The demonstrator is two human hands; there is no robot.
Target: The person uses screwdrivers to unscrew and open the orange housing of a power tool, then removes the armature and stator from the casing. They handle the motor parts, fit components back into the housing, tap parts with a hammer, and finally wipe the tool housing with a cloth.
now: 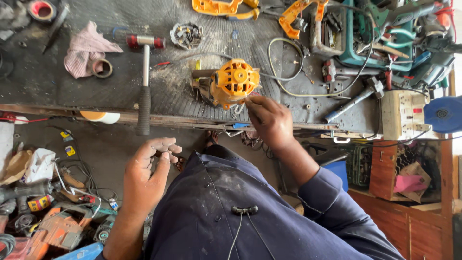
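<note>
You stand over a dark rubber-matted workbench [202, 86] strewn with tools, and every place here is told from the orange motor housing [235, 82] that sits upright near the bench's front edge, about midway along it. Beyond and to the right of the housing, a teal tool case [358, 55] holds a tangle of power tools and cables. To the housing's right, against the bench edge, stands a cream switch-and-socket board [402, 113], with a blue round case [443, 114] touching its far side. Left of the housing lies a hammer [144, 82], red-capped head away from you, black grip reaching over the bench edge. Farther left lies a pink striped rag [85, 50] with a roll of tape [102, 68] resting against it. Your right hand [269, 120] is at the housing's lower right, thumb and forefinger closed in a pinch on a thin wire [239, 109] that curls from its base; what else the fingertips grip is too small to tell. Your left hand [147, 175] hangs well below and left of the housing, off the bench, fingers curled loosely toward the thumb, holding nothing that shows.
</note>
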